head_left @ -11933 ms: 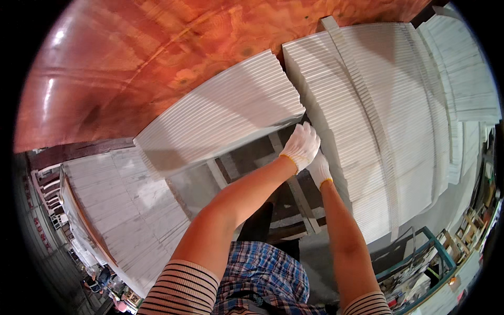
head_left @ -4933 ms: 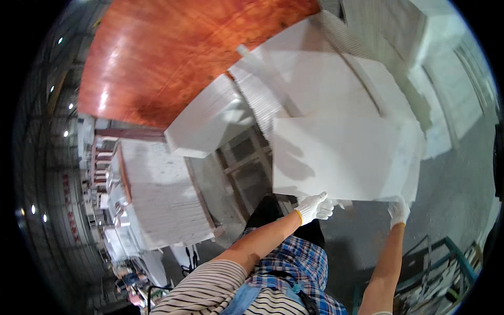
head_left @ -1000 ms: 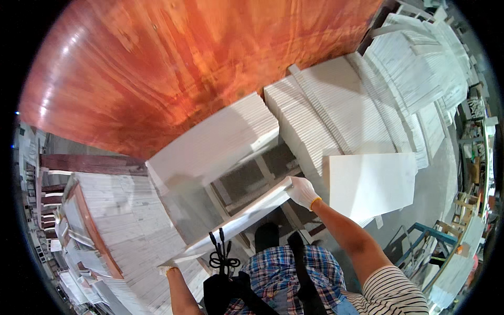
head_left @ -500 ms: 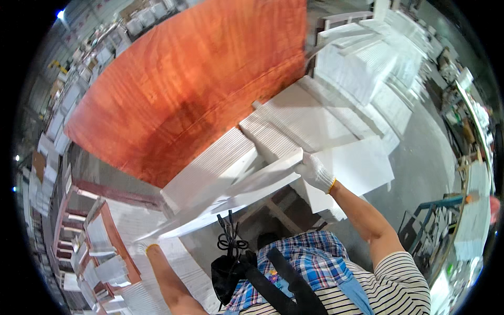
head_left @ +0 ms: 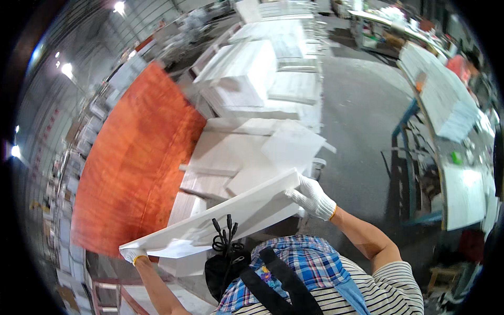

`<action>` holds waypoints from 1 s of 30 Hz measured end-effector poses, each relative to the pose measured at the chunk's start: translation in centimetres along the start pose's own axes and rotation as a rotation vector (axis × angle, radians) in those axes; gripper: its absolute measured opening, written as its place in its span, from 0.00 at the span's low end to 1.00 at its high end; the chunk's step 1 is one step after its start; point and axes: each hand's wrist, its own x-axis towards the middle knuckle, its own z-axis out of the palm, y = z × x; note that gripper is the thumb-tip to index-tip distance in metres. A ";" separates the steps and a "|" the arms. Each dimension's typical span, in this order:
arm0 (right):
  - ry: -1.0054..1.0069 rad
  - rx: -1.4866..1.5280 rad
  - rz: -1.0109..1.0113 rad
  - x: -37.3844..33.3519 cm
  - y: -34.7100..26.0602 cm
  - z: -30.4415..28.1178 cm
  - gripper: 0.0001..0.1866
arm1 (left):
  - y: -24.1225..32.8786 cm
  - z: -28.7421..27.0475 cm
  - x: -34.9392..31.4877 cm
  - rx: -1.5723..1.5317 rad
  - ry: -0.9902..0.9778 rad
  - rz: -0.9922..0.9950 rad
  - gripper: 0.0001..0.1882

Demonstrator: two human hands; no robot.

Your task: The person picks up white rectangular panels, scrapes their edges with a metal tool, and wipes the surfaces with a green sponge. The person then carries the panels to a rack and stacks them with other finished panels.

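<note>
A long white slab (head_left: 231, 216) spans the space in front of my body, held on edge with its narrow long edge facing up. My left hand (head_left: 132, 254), in a white knit glove with a yellow cuff, is closed on its left end. Its right end is gripped by my right hand (head_left: 315, 198), gloved alike, thumb over the near face and fingers partly hidden behind. Just beyond the slab lies a stack of white boards (head_left: 226, 149), with a loose white sheet (head_left: 278, 152) askew on top.
A large orange panel (head_left: 142, 163) stands to the left of the stack. Further back is a thick block of stacked white slabs (head_left: 241, 73). On the right, grey floor (head_left: 357, 126) runs beside a workbench bearing white slabs (head_left: 446, 100); a person in red (head_left: 460, 68) is near it.
My view has swung to the right, so the orange panel and stacks now appear further left. Both hands still hold the slab, whose left end has come away from the lower-left boards.
</note>
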 end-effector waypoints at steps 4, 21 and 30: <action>0.272 0.038 0.050 -7.1 2.6 -8.1 0.22 | -1.0 8.5 -5.5 0.254 -0.136 0.076 0.15; 0.812 -0.008 0.142 -22.3 1.2 -25.0 0.21 | 2.2 32.9 -33.4 -0.188 -0.696 -0.411 0.29; 0.761 -0.083 0.292 -14.3 9.9 -32.4 0.20 | -17.8 41.2 -23.5 -0.773 -1.031 -0.564 0.38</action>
